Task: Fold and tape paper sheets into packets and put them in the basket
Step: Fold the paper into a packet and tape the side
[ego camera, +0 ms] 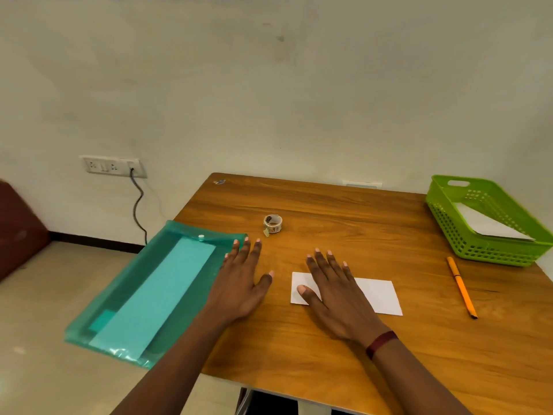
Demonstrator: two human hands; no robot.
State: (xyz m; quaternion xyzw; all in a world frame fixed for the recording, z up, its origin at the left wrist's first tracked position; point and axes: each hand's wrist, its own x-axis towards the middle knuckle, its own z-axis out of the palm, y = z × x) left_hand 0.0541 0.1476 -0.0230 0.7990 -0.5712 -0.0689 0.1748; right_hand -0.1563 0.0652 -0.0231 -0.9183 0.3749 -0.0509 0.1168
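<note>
The fold looks finished and the taping step is due. The folded paper (pixel 377 295) lies flat on the desk (pixel 314 372), and the person's right grip (pixel 338 298) is open on top of it. The palm and straight fingers press its left half and the thumb rests near its left edge. The right half shows bare.

The left grip (pixel 239 283) is also open and holds nothing. It lies flat on the wood just left of the paper, apart from it, with its fingertips pointing away from the person.

The tape roll (pixel 273 224) stands beyond the paper and a little to its left, near the left grip's fingertips but not touching them. A short tab seems to hang from the roll, though the view is too small to be sure.

The next move is likely the left grip reaching forward for the roll while the right grip pins the fold shut.

The green basket (pixel 490 256) sits well to the paper's far right and already holds a white packet (pixel 490 223). An orange pen (pixel 460 287) lies between the paper and the basket.
</note>
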